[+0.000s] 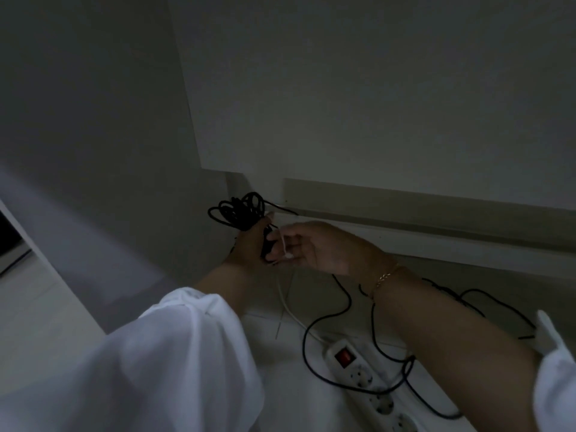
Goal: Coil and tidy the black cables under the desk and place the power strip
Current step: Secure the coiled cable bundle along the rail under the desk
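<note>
left sleeve (156, 353): hanging white and loose over the forearm, filling the lower left.
left hand (249, 244): gripping the black cable coil at its waist, fingers curling round the bundle, thumb pointing up.
black cable coil (240, 208): bunching in several loops above the left hand, near the corner of wall and skirting (405, 204); sending 1 strand off to the right along the skirting.
thin white strip (284, 244): hanging between the 2 hands, just beside the coil.
right hand (314, 244): pinching the thin white strip between thumb and fingertips, touching the left hand's fingers.
bracelet (385, 277): circling the right wrist.
loose black cables (327, 319): trailing over the tiled floor, crossing the power strip.
power strip (374, 391): lying flat on the floor at lower right under the right forearm, showing a red switch (344, 357) and 3 sockets.
</note>
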A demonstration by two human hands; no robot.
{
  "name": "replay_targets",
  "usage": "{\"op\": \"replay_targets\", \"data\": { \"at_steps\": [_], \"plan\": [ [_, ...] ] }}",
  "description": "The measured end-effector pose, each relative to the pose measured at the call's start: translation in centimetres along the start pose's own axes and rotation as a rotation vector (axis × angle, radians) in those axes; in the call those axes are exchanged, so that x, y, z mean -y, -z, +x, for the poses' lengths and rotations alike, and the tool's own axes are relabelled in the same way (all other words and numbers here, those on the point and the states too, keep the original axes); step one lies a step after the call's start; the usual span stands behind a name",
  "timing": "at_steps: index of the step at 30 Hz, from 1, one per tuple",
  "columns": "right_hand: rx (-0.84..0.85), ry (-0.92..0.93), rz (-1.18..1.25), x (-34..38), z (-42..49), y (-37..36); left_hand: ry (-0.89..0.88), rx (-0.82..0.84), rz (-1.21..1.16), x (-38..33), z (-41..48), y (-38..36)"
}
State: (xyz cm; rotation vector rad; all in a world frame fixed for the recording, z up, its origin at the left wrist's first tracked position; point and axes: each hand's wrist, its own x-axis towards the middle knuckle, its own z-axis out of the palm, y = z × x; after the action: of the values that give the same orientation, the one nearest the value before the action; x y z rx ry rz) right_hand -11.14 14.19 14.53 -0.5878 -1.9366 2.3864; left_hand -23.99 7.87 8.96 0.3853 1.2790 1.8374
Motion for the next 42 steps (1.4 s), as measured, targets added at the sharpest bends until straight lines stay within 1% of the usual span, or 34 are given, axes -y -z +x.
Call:
{"op": "replay_targets", "data": {
  "at_steps": [1,4,7,9,12,14,16,18,20,22,25,27,29,33,38,40,42],
  "plan": [
    [-0.007,0.046,0.031,0.5,0.0,0.1,0.002,0.011,0.037,0.2,0.0,0.0],
    [-0.057,0.157,0.079,1.4,0.2,0.4,-0.016,0.017,0.054,0.6,0.2,-0.1],
    [-0.149,0.212,0.173,1.4,0.3,0.5,-0.009,0.048,0.150,1.1,0.2,-0.7],
    [-0.252,0.223,0.213,1.4,0.3,0.8,0.005,0.044,0.248,1.6,-0.1,-0.9],
    [-0.410,0.198,0.275,1.2,0.2,2.0,0.042,0.045,0.235,1.9,-0.5,-1.2],
    [-0.457,0.185,0.302,1.1,0.0,2.7,0.044,0.046,0.222,1.8,-0.7,-1.5],
    [-0.466,0.169,0.280,0.9,-0.2,3.2,0.039,0.053,0.238,1.7,-0.6,-1.7],
    [-0.458,0.153,0.207,0.7,-0.3,3.4,0.033,0.065,0.256,1.5,-0.9,-1.8],
    [-0.441,0.136,0.120,0.3,-0.4,3.5,0.026,0.048,0.272,1.3,-1.1,-1.7],
    [-0.438,0.139,0.113,-0.1,-0.2,3.5,0.021,0.028,0.276,0.9,-1.1,-1.5],
    [-0.461,0.145,0.164,-0.7,0.2,3.4,0.007,0.036,0.219,0.4,-1.2,-1.5],
    [-0.513,0.124,0.057,-0.8,0.5,3.1,0.000,0.086,0.163,0.1,-1.5,-1.7],
    [-0.562,0.139,0.000,-1.0,0.8,3.0,-0.003,0.096,0.137,0.0,-1.4,-1.7],
    [-0.622,0.213,0.000,-1.3,1.2,2.9,0.012,0.084,0.199,0.0,-1.4,-1.5],
    [-0.569,0.301,0.046,-1.4,1.3,2.9,0.008,0.146,0.181,0.1,-1.8,-1.8],
    [-0.544,0.313,0.006,-1.7,1.2,3.0,-0.003,0.152,0.176,0.0,-1.9,-1.9],
    [-0.556,0.317,-0.065,-2.0,1.4,3.2,-0.020,0.161,0.191,0.0,-1.9,-1.9]
  ]
}}
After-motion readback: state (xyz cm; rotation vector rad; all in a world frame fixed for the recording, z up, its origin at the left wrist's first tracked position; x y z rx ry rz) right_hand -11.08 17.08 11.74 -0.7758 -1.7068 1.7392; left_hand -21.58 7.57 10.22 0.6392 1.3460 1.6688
